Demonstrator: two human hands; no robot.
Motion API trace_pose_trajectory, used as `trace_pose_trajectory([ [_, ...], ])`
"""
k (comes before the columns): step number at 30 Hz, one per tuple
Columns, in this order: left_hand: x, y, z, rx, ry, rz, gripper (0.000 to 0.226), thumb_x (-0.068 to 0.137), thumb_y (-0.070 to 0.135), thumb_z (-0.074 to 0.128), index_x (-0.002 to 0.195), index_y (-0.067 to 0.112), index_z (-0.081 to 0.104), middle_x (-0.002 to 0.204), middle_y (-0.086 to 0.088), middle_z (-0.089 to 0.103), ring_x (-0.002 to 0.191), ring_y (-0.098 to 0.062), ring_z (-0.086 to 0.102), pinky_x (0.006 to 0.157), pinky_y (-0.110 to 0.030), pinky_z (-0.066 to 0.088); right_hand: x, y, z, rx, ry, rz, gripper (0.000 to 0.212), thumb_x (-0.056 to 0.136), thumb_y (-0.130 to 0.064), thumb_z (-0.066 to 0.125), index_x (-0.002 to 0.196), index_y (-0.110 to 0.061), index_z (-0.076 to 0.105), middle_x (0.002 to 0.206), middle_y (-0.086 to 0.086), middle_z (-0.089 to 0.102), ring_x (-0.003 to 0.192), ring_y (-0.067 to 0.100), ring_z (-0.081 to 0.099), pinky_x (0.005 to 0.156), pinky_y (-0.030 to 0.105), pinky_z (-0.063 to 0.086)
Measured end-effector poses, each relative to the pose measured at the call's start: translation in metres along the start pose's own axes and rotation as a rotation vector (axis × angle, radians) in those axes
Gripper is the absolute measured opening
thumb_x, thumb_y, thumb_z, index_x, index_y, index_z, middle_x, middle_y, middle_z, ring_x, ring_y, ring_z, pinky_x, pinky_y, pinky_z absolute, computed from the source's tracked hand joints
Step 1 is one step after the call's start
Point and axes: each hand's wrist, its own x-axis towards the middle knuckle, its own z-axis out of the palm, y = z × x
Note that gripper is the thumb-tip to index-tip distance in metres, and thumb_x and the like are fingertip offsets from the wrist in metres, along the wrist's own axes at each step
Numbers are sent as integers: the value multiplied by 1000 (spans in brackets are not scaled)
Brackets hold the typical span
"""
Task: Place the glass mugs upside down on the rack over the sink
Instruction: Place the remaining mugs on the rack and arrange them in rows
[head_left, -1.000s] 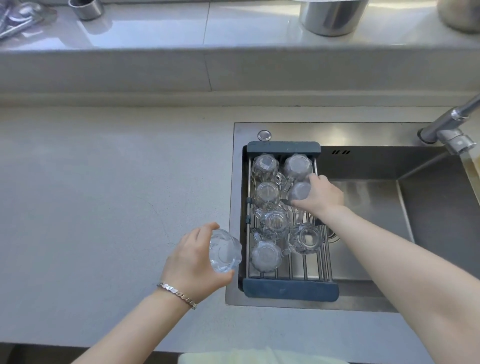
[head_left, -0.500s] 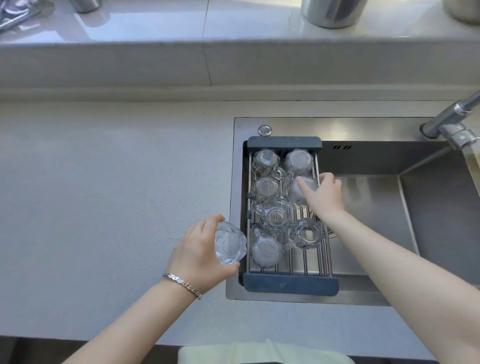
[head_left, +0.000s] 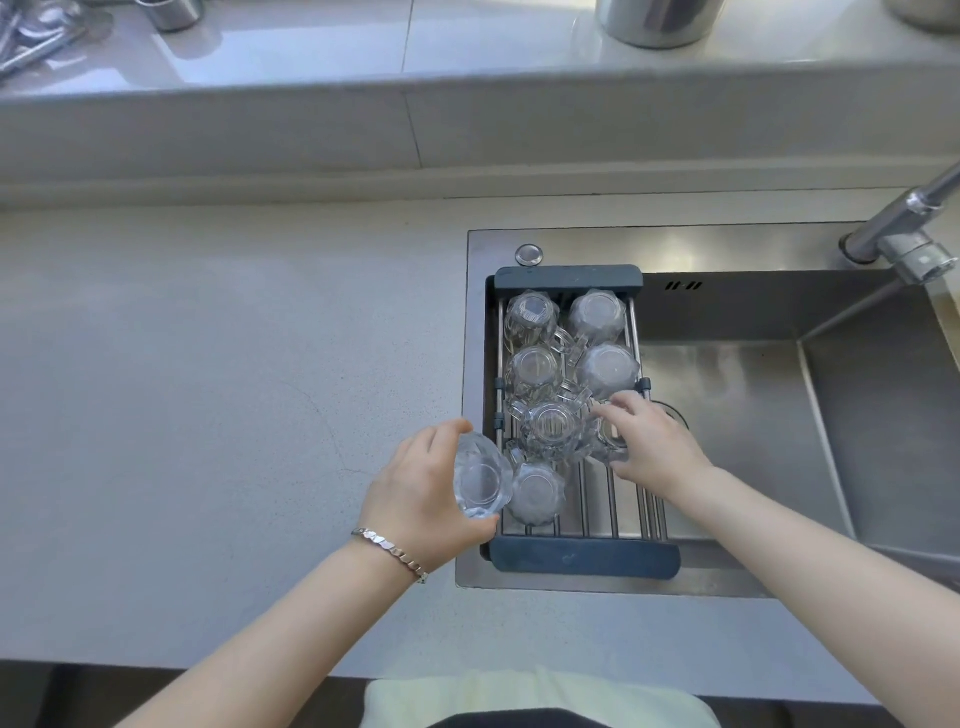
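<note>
Left hand (head_left: 426, 488): wrapped around a glass mug (head_left: 480, 480), held base-up at the rack's left edge.
Right hand (head_left: 649, 441): fingers curled over another mug (head_left: 605, 441) on the rack, seemingly gripping it; much of the glass is hidden.
Rack (head_left: 582, 558): spans the sink (head_left: 727, 389), carrying six more upturned mugs.
Wrist: bracelet (head_left: 389, 552).

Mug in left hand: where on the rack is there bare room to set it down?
Bare bars show at the rack's near right corner, bordered by the near-left mug, the right hand and the near end bar. The far rows, four mugs with touching handles, are crowded. The left hand holds its mug at the rack's near-left edge.
</note>
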Motion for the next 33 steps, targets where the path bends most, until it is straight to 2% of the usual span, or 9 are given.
trace_pose_trajectory([
  [6, 12, 33, 12, -17, -50, 91, 77, 64, 45, 73, 128, 25, 35, 121, 4, 53, 113, -16, 49, 92, -34, 49, -11, 0, 0, 51, 156, -10, 75, 71, -21, 77, 136, -18, 41, 143, 9, 36, 130, 27, 36, 98, 39, 41],
  [8, 16, 50, 17, -149, -85, 39, 75, 61, 45, 77, 123, 25, 38, 113, 3, 55, 105, -16, 53, 88, -33, 51, -28, 0, -9, 329, 186, -26, 84, 64, -21, 83, 135, -23, 40, 140, -1, 35, 133, 19, 30, 110, 37, 31],
  [10, 21, 64, 20, -398, -132, -115, 72, 60, 42, 80, 118, 24, 43, 106, 1, 59, 96, -16, 58, 81, -30, 53, -53, -1, -23, 609, 49, -114, 93, 60, -17, 85, 132, -42, 31, 138, -20, 29, 134, 4, 27, 114, 27, 26],
  [13, 26, 78, 25, -838, -273, -361, 57, 63, 39, 80, 108, 21, 51, 110, -6, 59, 97, -19, 62, 78, -38, 59, -94, -5, -38, 833, -69, -125, 99, 56, -13, 87, 121, -57, 27, 133, -34, 31, 121, -19, 35, 97, -1, 29],
  [16, 23, 88, 36, -1112, -459, -413, 56, 52, 47, 77, 97, 21, 57, 122, -11, 57, 110, -26, 60, 72, -38, 61, -118, -11, -48, 1016, 114, -44, 83, 59, -2, 84, 114, -43, 38, 114, -26, 51, 102, -21, 50, 79, -5, 38],
  [19, 21, 92, 39, -1004, -496, -310, 34, 76, 45, 65, 101, 23, 60, 116, -6, 59, 113, -25, 59, 79, -39, 59, -123, -10, -53, 953, 214, -17, 72, 56, -9, 87, 105, -38, 43, 105, -18, 60, 100, -2, 60, 81, 9, 48],
  [23, 25, 69, 37, -541, -219, -108, 30, 88, 28, 57, 117, 20, 57, 105, 6, 58, 95, -11, 59, 82, -27, 52, -104, -6, -44, 605, 190, 91, 65, 58, -20, 84, 108, -39, 46, 115, -11, 57, 108, 11, 55, 81, 13, 37],
  [27, 20, 40, 33, -475, -161, -122, 14, 87, 15, 57, 100, 16, 62, 91, 4, 62, 85, -11, 59, 83, -24, 51, -81, -15, -21, 179, 28, 93, 63, 68, -28, 72, 124, -31, 45, 131, -6, 48, 114, 21, 53, 87, 27, 42],
  [33, 7, 12, 25, -426, -123, -170, 14, 88, 12, 55, 100, 12, 64, 90, 3, 61, 85, -11, 57, 80, -21, 42, -54, -37, 11, -58, -46, 93, 64, 77, -26, 69, 133, -23, 38, 131, 9, 36, 116, 31, 39, 83, 37, 46],
])
